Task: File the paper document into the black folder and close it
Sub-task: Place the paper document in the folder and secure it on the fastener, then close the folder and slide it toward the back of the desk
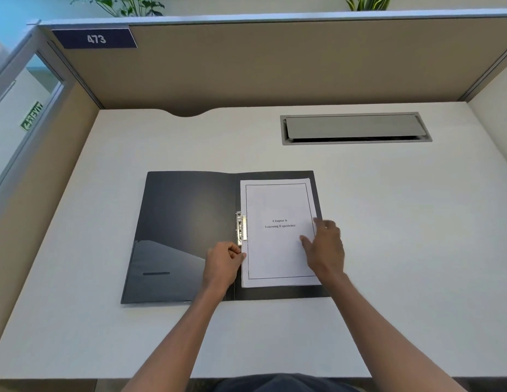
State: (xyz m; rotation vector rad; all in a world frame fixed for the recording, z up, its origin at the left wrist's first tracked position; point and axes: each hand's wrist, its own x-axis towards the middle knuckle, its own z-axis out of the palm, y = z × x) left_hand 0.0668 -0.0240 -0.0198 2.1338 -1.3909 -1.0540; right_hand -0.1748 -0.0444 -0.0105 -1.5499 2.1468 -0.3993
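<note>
The black folder (184,222) lies spread open on the white desk. A white paper document (277,199) with a printed title rests on its right half, its left edge tucked against the silver metal clamp (241,227) by the spine. My left hand (222,264) has its fingers curled at the lower end of the clamp, touching the paper's left edge. My right hand (325,247) rests flat with fingers apart on the paper's right side, covering part of that edge.
A grey cable hatch (357,128) is set into the desk at the back right. Beige partition walls (275,66) enclose the desk on three sides, with a "473" label (95,38) at upper left. The desk's front edge (76,378) runs close below my arms.
</note>
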